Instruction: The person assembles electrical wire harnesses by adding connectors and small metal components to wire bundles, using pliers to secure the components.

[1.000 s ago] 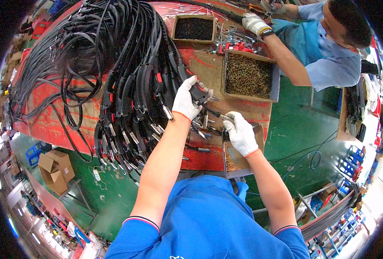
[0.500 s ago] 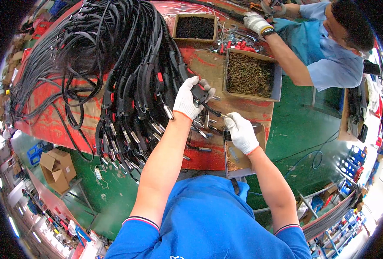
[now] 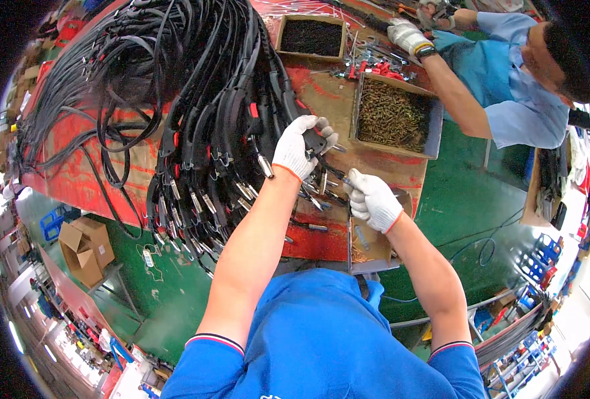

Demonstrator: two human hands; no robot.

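My left hand (image 3: 297,147), in a white knit glove, is closed round the black handle (image 3: 315,141) of what looks like a welding torch. A thin dark neck (image 3: 335,173) runs from that handle toward my right. My right hand (image 3: 372,201), gloved too, pinches the neck's far end; its fingers mostly hide the tip. To the left of my hands lies a big heap of similar black torches (image 3: 228,126), with red triggers, bright metal ends and long coiled cables. A small cardboard box (image 3: 374,253) sits below my right hand.
On the red table (image 3: 318,247), a box (image 3: 434,130) of small brass-coloured parts stands beyond my right hand. Farther back are a tray (image 3: 308,56) of black pieces and some red-handled tools (image 3: 380,68). Across the table, a co-worker's gloved hand (image 3: 408,36) works on a dark cable.
My right hand has closed farther round the neck's end, covering the brass-coloured tip that showed before. The left hand keeps the handle, its wrist slightly turned. The view has shifted a little.
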